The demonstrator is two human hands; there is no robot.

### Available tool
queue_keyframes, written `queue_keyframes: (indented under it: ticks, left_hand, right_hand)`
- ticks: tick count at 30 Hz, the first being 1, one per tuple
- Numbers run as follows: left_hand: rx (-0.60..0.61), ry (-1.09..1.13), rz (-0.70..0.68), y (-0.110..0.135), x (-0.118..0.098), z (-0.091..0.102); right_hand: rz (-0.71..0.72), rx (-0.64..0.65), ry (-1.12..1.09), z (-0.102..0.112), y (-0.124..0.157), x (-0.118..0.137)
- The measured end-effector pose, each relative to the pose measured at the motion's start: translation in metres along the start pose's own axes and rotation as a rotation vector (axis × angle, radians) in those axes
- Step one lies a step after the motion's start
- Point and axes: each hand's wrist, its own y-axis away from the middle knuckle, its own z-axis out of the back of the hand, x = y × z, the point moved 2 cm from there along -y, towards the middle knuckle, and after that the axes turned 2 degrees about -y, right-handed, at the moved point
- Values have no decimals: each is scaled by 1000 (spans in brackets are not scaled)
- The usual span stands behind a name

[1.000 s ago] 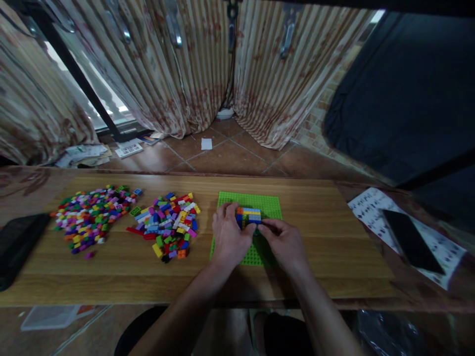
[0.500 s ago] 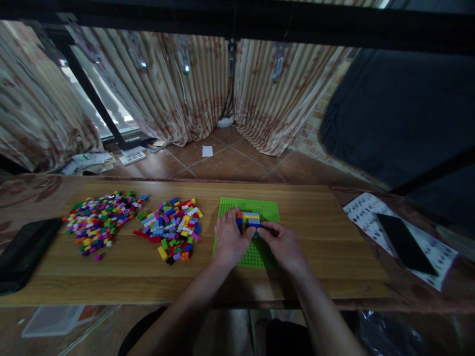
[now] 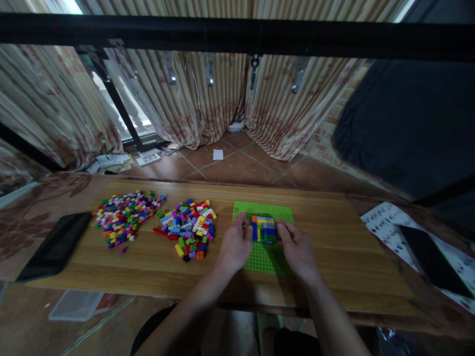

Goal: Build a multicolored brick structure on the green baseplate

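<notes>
A flat block of joined toy bricks [image 3: 264, 230] in blue, yellow, orange, green and light blue lies over the green baseplate [image 3: 263, 263]. Whether it is pressed onto the studs I cannot tell. My left hand [image 3: 236, 244] is just left of the block, its fingers and thumb apart, with nothing visible between them. On the opposite side, the fingertips of my right hand [image 3: 299, 247] are closed at the block's right edge. Those fingers partly hide the edge they touch.
Two heaps of loose bricks, a mixed pile [image 3: 126, 215] and a nearer pile [image 3: 191, 227], lie left on the wooden table [image 3: 345, 247]. A black tablet-like case [image 3: 55, 247] rests at the left end. At right, a dark phone [image 3: 432, 257] lies on a printed sheet [image 3: 386, 217].
The view has shifted, so the table sits further right in it. My left hand has drawn back from the block's left side, and more of the block's top shows.
</notes>
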Motion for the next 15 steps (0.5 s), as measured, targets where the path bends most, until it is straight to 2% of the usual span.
queue_keyframes:
  ticks: [5, 15]
  left_hand:
    - [15, -2, 23, 9, -3, -6]
    - [51, -36, 39, 19, -9, -1]
  right_hand:
    - [14, -9, 115, -4, 1, 4]
    - [81, -43, 308, -4, 0, 4]
